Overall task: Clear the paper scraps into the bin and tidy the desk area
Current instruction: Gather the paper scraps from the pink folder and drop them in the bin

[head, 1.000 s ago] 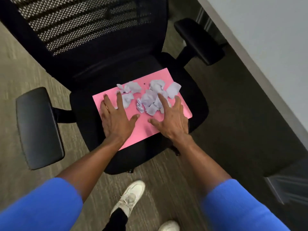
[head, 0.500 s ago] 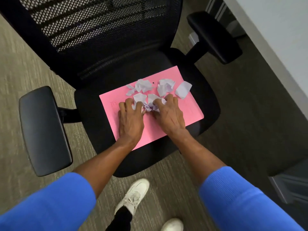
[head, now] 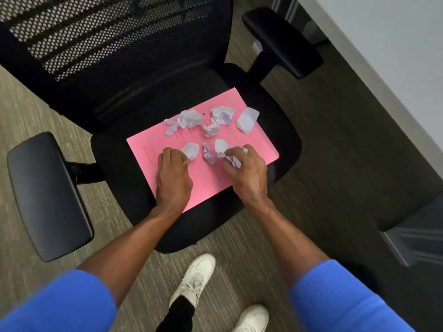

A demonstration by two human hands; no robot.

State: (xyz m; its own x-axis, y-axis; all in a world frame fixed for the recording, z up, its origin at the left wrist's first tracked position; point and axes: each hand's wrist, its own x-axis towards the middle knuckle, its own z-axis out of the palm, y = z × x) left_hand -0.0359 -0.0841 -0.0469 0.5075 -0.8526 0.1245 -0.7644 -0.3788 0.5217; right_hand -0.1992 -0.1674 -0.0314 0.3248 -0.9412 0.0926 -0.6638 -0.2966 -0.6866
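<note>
Head view shows crumpled pale-lilac paper scraps scattered on a flat pink card folder at mid-frame, lying on a black office chair seat. The right hand is curled shut on a few near scraps; the left hand pinches one scrap at its fingertips. Remaining scraps lie beyond both hands, toward upper frame, nearer the right hand. No bin is visible.

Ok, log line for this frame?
phase: gathering scraps | left hand: pinching scrap | right hand: closed on scraps | pink folder: on chair seat
</note>
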